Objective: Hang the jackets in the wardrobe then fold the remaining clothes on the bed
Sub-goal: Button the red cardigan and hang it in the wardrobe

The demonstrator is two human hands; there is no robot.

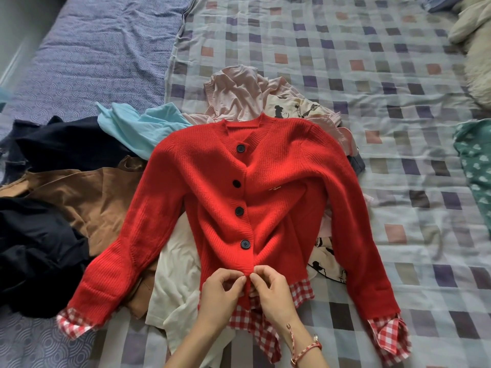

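A red knit cardigan (252, 195) lies flat, sleeves spread, atop a clothes pile (90, 197) mid-bed (372, 62). At 6 o'clock the left hand (220, 293) and right hand (273, 290) each pinch its bottom front edge, fingers curled. It looks soft, light, stretchy; shoulders or hem seem the best holds

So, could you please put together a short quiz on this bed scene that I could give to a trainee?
1. True or false: the left hand and the right hand both pinch the red cardigan at the bottom of its front opening.
2. How many dark buttons show on the cardigan's front? A) two B) four C) six
3. Fill in: the braided bracelet sits on the ___ wrist.
Key: 1 true; 2 B; 3 right.
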